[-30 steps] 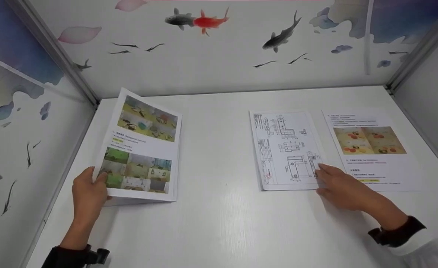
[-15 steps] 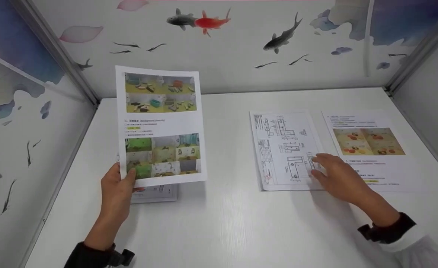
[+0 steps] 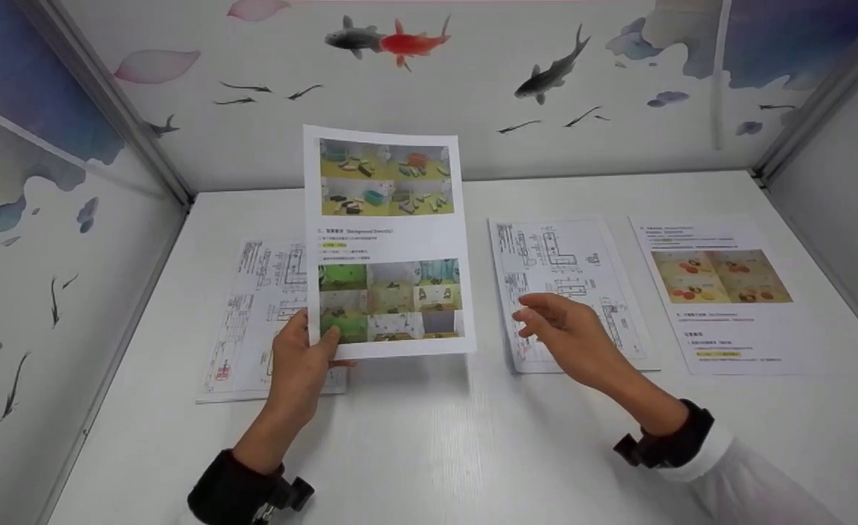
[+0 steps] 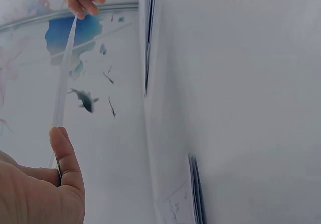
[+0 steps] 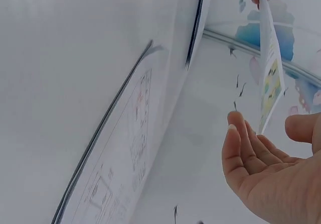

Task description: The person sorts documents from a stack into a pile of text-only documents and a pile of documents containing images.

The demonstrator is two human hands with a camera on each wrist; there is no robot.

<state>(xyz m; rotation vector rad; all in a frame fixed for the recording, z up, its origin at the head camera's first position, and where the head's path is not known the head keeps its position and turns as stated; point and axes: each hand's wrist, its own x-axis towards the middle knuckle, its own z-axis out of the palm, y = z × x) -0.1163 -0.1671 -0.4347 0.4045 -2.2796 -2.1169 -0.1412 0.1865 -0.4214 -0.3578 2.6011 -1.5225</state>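
A printed paper sheet [image 3: 388,237] with colour photos is held up off the table, facing the head camera. My left hand [image 3: 303,368] pinches it at the lower left edge, thumb in front and fingers behind. In the left wrist view the sheet [image 4: 63,78] appears edge-on. To its right, my right hand [image 3: 573,341] hovers over a stack of technical drawings [image 3: 538,292], fingers loosely bent and holding nothing. The right wrist view shows the right hand [image 5: 271,169] palm up, apart from the stack. Partly behind the raised sheet lies another drawing stack [image 3: 243,343].
At the far right of the white table [image 3: 414,445] lies a single printed page [image 3: 735,321] with fruit photos. Panels painted with fish enclose the back wall [image 3: 429,109] and both sides. Black straps with small cameras sit on both wrists.
My left hand has lifted the photo sheet off the left stack and carried it right, uncovering a drawing. The right hand has left the right stack's edge and moved left towards the sheet.
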